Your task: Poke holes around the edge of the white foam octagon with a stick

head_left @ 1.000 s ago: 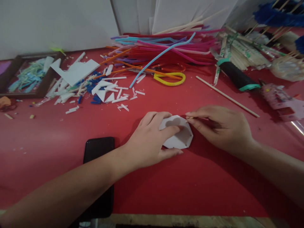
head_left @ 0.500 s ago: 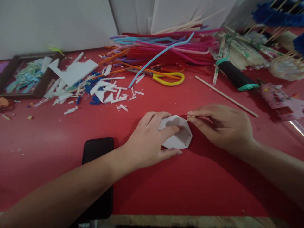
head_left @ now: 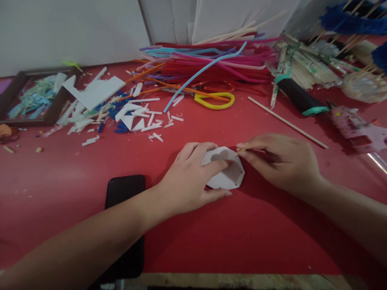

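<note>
Red tbl [head_left: 242, 237] w/ blk phone [head_left: 125, 189], white scraps [head_left: 98, 92], scissors [head_left: 216, 107] (yellow handle), pipe cleaners [head_left: 205, 66] & wooden stick [head_left: 288, 122]

Between the left hand [head_left: 186, 183] and right hand [head_left: 282, 165], a white octagonal piece [head_left: 234, 177] fills the gap. Open room spreads nearer, to the front edge of the red tabletop [head_left: 211, 241], bounded left by a flat black phone [head_left: 125, 193]. Toward the back edge, multicoloured fuzzy pipe cleaners [head_left: 223, 66], yellow-handled scissors [head_left: 211, 106] and white angular scraps [head_left: 102, 92] obstruct passage.

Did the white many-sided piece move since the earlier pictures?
No, not noticeably. The white many-sided piece, held by the left hand, sits in about the same place to the right of the black phone.
</note>
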Demonstrator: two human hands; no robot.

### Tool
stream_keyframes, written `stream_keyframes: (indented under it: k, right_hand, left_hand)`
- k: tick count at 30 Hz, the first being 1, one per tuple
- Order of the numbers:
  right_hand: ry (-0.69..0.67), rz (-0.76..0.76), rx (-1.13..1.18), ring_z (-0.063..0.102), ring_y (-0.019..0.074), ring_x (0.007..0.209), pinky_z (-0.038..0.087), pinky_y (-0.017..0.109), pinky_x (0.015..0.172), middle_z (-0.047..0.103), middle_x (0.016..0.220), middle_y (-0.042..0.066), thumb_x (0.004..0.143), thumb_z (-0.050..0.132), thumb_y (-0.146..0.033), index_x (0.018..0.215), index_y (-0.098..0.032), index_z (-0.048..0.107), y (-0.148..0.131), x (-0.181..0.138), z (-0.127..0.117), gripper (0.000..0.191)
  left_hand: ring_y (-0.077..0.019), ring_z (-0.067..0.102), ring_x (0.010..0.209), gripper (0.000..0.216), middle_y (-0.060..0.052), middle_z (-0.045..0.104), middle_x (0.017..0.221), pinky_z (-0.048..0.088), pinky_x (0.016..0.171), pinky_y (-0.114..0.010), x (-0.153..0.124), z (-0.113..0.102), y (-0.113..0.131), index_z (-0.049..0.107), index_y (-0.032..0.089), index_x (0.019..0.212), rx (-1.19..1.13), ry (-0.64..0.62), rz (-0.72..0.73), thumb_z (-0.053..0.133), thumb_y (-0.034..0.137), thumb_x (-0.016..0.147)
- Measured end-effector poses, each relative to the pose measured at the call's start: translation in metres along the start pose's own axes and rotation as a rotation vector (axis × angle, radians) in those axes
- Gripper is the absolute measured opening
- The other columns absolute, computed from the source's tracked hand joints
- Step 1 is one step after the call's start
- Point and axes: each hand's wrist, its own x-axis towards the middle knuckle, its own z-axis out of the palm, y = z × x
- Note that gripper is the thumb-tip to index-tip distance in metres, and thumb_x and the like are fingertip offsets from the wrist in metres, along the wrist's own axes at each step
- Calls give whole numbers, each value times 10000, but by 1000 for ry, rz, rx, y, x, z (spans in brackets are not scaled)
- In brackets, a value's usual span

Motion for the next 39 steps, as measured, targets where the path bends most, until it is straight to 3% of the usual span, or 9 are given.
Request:
stream_keyframes:
  k: [29,39]
  right_hand:
    - [-22,155,77,755,164,719,620,254,607,796,853,-11,884,680,-224,886,-273,712,0,-2,-2,59]
    - [-30,176,83,765,190,774,625,301,677,802,887,11,882,675,-240,891,-273,727,-2,-1,-3,63]
  left_hand:
    - [-372,443,1287,588,-170,508,1397,391,1095,-574,-1,1,0,629,249,1344,8,9,8,665,590,866]
    - [-371,449,1279,571,-166,513,1398,397,1088,-575,0,1,0,641,251,1325,11,5,0,670,587,864]
